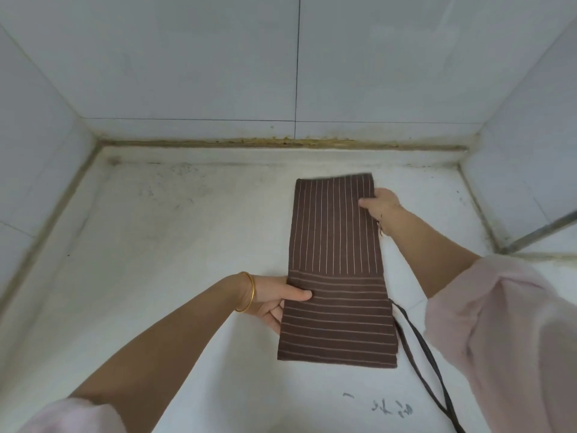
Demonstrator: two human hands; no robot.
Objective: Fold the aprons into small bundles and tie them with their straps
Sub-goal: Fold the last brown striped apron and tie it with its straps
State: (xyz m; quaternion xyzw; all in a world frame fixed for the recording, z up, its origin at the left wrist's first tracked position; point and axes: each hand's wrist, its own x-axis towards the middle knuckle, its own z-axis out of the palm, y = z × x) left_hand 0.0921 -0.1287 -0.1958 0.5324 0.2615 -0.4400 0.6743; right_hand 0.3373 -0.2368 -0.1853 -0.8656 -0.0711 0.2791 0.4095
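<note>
Well, the apron (337,245) lies flat on the white surface (187,245), a little right of the middle, folded into a long narrow rectangle. The cloth is dark brown with thin pale stripes. On the far part the stripes run along the length, on the near part they run across, and a straight line divides the two parts. The cloth looks smooth and its edges are neat.

The left hand (274,300) pinches the left edge of the near part, with the thumb on top of the cloth and the fingers under it. A thin gold bangle (248,292) sits on this wrist. The right hand (381,204) grips the right edge near the far corner, its fingers curled on the cloth. Both arms wear pale pink sleeves (499,323), pushed up.

Two dark, narrow straps (421,342) come out at the right edge of the near part and trail loosely over the surface toward the near right corner of the view.

The surface is hard and matte, with grey stains and small dark specks, and some dark written marks (393,407) near the front. White tiled walls (187,73) close it at the back and on both sides. A dirty brownish seam (281,142) runs where the back wall meets it. At the right, a metal rail (537,232) crosses in front of the tiles.

The far end of the apron is near the back wall but apart from it. To the left of the apron a wide part of the surface is bare. To the right there is less room.
</note>
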